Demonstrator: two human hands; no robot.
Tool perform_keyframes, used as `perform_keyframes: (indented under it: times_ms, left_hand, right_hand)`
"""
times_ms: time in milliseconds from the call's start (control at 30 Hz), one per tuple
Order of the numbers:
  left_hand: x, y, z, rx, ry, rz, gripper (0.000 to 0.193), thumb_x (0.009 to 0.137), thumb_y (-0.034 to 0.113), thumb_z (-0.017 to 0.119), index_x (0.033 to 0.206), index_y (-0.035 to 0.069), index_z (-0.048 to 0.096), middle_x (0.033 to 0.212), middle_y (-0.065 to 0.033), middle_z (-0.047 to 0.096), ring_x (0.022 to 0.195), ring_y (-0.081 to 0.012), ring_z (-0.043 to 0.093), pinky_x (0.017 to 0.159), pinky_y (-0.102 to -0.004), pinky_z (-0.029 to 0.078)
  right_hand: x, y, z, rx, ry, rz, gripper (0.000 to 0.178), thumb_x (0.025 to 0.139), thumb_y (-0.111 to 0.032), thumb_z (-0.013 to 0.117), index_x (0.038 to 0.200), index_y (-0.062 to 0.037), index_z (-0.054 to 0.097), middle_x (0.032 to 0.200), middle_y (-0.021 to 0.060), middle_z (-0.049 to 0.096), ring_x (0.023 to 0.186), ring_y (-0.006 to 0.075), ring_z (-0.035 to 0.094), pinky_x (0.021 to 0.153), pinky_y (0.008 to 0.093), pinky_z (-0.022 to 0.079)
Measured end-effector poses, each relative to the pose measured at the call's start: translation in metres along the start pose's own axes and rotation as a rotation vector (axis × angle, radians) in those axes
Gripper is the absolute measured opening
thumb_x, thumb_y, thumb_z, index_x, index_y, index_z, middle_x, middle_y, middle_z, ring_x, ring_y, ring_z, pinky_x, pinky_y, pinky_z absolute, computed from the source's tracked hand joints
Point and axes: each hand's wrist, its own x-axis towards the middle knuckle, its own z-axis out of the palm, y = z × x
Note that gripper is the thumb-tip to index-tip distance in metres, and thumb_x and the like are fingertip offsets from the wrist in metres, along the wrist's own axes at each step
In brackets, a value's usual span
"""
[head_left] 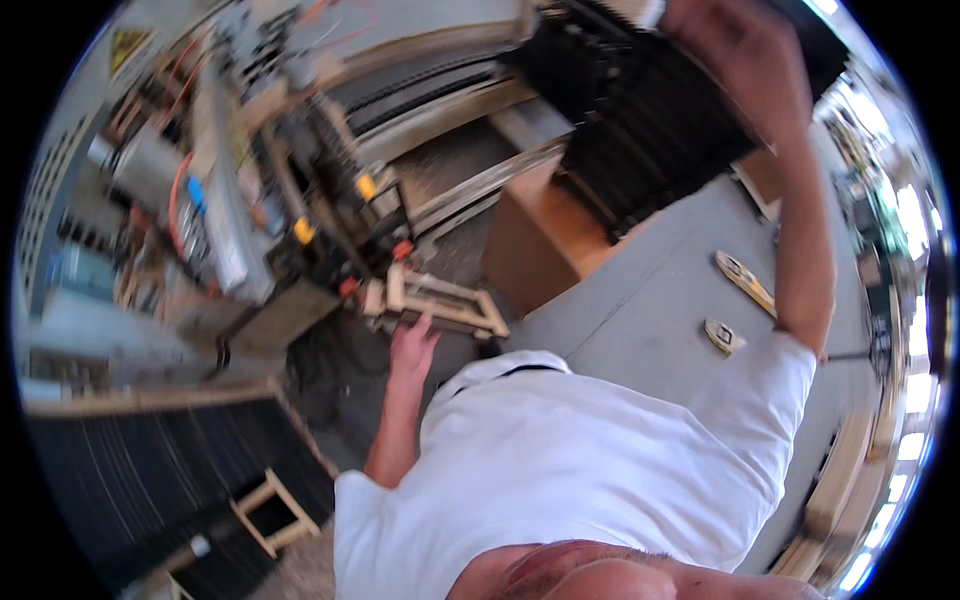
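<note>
Gripping the wooden frame (450,314), left hand (411,350); right hand (745,65) too blurry to tell.
Looks like positioning; next move probably wants steady alignment.

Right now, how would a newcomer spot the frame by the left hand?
From the white shirt, follow the left forearm to the left hand. Right there is the pale wooden frame. Red fittings beside it distinguish it from the lower-left frame on the black surface.
</note>
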Motion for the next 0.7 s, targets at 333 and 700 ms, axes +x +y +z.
perform_keyframes:
  times_ms: [333, 700]
  left_hand:
    - [-0.055, 0.045, 0.045, -0.18, -0.304, 0.2, 0.036, 0.091, 0.004, 0.058, 0.126, 0.01, 0.05, 0.125, -0.0071, 0.057, 0.113, -0.0182, 0.056, 0.096, -0.0346, 0.047]
    - [-0.058, 0.069, 0.006, 0.019, -0.031, 0.35, 0.041, 0.093, 0.01, 0.059, 0.132, 0.006, 0.046, 0.129, -0.0078, 0.057, 0.116, -0.0181, 0.057, 0.094, -0.0328, 0.043]
  right_hand:
    - [-0.212, -0.133, 0.254, 0.977, -0.853, 0.059, 0.017, 0.08, -0.012, 0.072, 0.09, -0.0024, 0.062, 0.08, 0.0078, 0.064, 0.07, 0.0183, 0.059, 0.068, 0.0325, 0.048]
    - [-0.108, -0.14, 0.327, 0.771, -0.455, -0.238, 0.022, 0.081, -0.005, 0.064, 0.102, -0.0015, 0.064, 0.089, 0.0164, 0.066, 0.084, 0.0295, 0.064, 0.076, 0.0366, 0.051]
